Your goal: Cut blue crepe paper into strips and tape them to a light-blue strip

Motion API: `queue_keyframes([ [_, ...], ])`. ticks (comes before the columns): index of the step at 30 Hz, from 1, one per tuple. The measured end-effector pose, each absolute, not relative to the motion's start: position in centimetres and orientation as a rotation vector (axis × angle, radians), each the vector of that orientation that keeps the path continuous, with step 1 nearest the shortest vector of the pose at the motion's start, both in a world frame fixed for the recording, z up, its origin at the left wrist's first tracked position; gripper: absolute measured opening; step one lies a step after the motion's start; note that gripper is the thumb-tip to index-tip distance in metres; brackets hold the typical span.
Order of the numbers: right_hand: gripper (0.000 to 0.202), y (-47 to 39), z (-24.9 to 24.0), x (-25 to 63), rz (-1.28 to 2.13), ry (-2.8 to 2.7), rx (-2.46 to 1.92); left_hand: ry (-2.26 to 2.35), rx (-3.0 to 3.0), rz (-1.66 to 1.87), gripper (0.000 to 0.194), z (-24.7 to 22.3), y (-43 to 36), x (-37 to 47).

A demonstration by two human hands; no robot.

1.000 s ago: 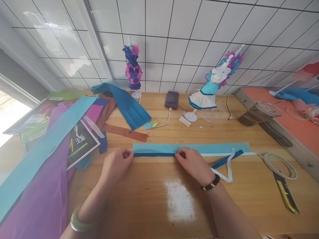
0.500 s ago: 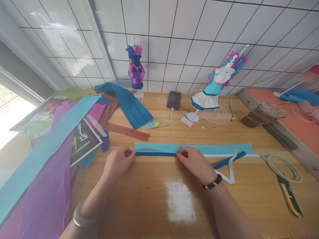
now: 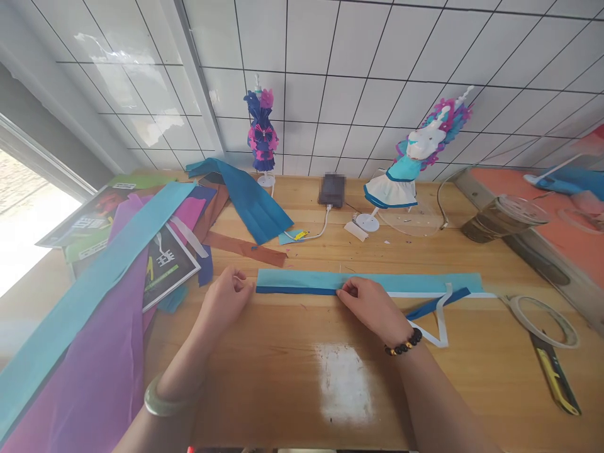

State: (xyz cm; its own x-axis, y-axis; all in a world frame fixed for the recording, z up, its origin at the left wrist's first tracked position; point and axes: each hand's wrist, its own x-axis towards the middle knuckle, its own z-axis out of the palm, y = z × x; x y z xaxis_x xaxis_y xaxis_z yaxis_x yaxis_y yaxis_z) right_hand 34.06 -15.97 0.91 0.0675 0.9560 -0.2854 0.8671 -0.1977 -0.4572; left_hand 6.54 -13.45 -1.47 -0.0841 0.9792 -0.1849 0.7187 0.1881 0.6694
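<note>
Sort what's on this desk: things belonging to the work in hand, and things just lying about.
In the work:
- light blue strip
- dark blue strip along its near edge, at the right hand's fingertips
- white tape
- tape roll, probably

Apparently just lying about:
- brown cup
- black booklet
- purple fabric
- brown strip

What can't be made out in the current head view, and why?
Head view throughout:
Right hand: pinching or merely pressing the narrow dark-blue strip, hidden behind the hand itself.
Long purple sheet: near end, cut off by the bottom edge.
Black rectangular device: face, blurred by pixelation.
</note>
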Motion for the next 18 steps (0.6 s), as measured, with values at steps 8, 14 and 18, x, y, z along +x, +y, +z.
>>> queue_keyframes([
  [8, 0.019, -16.06, 0.98, 34.0, 0.761, -1.903, -2.154, 1.875, 1.602, 0.564, 0.031, -0.65, -13.7, 7.09],
  [14, 0.019, -16.16, 1.1, 33.93, 0.736, -1.91, -2.151, 1.884, 1.662, 0.534, 0.027, -0.97, -13.57, 6.89],
  [18, 0.017, -16.09, 1.06, 33.94, 0.721, -1.924, -2.164, 1.825, 1.547, 0.626, 0.029, -1.16, -13.43, 6.78],
])
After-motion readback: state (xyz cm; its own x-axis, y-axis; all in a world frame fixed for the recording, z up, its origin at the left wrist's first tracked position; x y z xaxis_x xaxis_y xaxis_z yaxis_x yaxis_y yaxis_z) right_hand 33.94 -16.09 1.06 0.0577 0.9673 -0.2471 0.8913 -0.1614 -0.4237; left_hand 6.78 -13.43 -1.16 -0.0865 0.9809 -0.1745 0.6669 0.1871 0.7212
